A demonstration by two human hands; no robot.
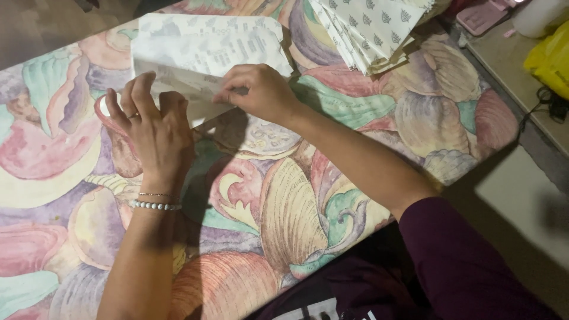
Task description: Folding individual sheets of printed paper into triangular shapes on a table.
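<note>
A white sheet of paper [201,47] with faint grey print lies partly folded on a colourful shell-patterned cloth [267,201]. My left hand [151,124] presses flat on the sheet's near left edge, fingers spread, a ring on one finger and a bead bracelet at the wrist. My right hand [258,92] pinches the folded near edge of the same sheet, fingers curled over the crease. The fold runs between both hands.
A stack of white papers with small leaf motifs [367,29] lies at the far right of the cloth. Beyond the cloth's right edge are a pink flat object [483,15], a yellow bag [551,56] and a dark cable [548,104].
</note>
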